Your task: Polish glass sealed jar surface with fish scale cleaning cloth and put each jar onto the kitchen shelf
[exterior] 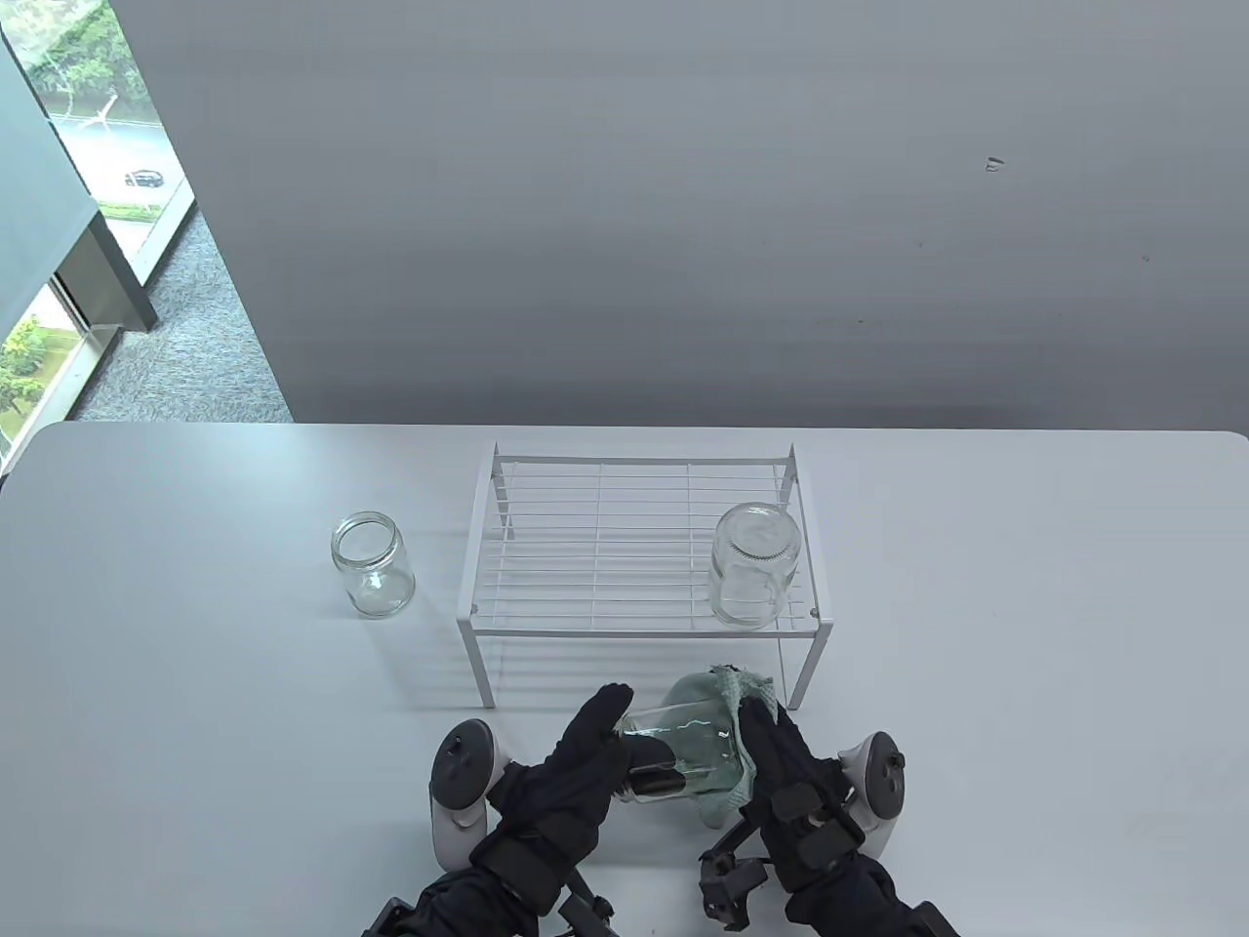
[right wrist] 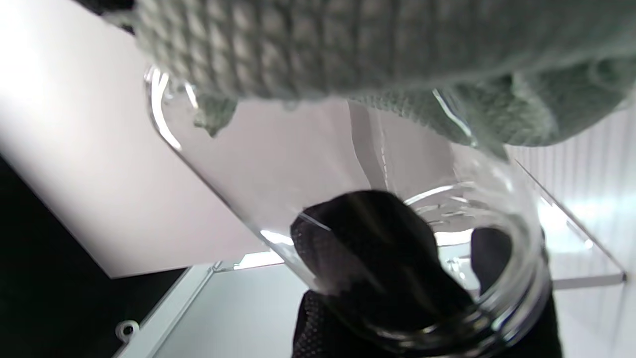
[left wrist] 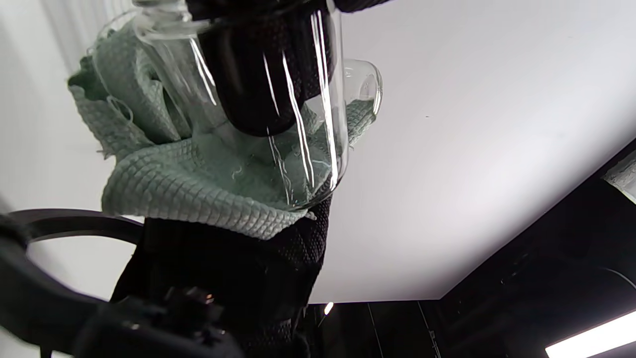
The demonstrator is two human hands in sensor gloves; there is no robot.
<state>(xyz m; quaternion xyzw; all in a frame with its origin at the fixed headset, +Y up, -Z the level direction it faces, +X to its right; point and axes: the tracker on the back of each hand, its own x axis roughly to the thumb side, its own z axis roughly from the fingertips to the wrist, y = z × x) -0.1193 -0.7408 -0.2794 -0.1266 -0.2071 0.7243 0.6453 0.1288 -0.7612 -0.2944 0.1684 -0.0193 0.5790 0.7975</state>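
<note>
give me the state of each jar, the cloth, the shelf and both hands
held jar: on its side, lidless, above the table
left hand: grips the held jar, one digit inside its mouth
right hand: presses the cloth onto the held jar
cloth: crumpled, wrapped round the jar's base end
jar on shelf: upside down, at the right front corner
jar on table: upright, lidless, left of the shelf
shelf: upright, holding one jar

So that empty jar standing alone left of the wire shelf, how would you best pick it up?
Probably around its glass wall, just below the neck. The lone jar stands upright with its mouth open, apart from the shelf, with bare table on its left and front. A hand coming from the front or left could wrap the round body without bumping anything.
</note>
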